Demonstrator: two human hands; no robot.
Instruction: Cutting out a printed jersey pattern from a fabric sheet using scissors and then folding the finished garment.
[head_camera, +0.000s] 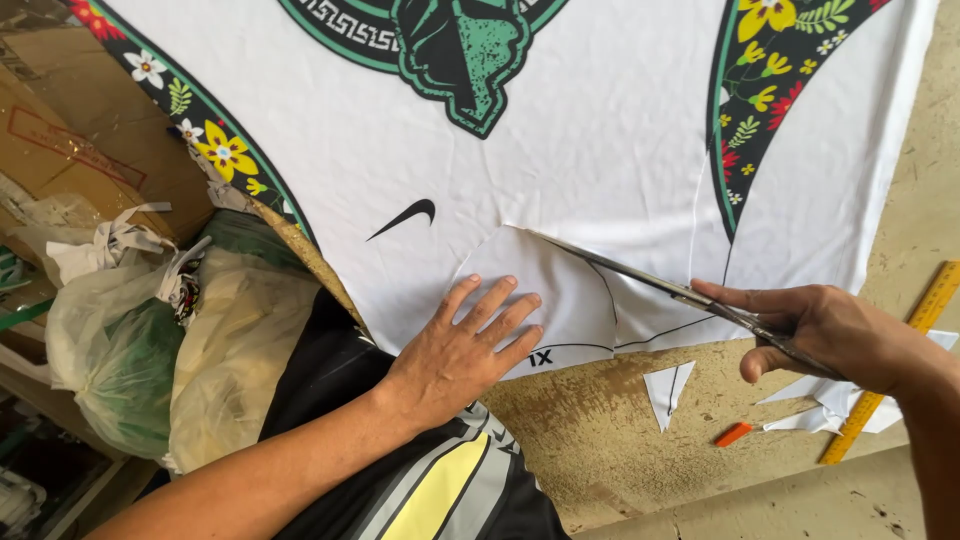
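The white printed fabric (620, 150) is pressed flat under the spread left hand (465, 350); scissors (660, 285), clasped in the right hand (825, 335), are laid just beside it.

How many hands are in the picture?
2. The left hand lies flat on the white printed fabric; the right hand holds scissors cutting into that fabric.
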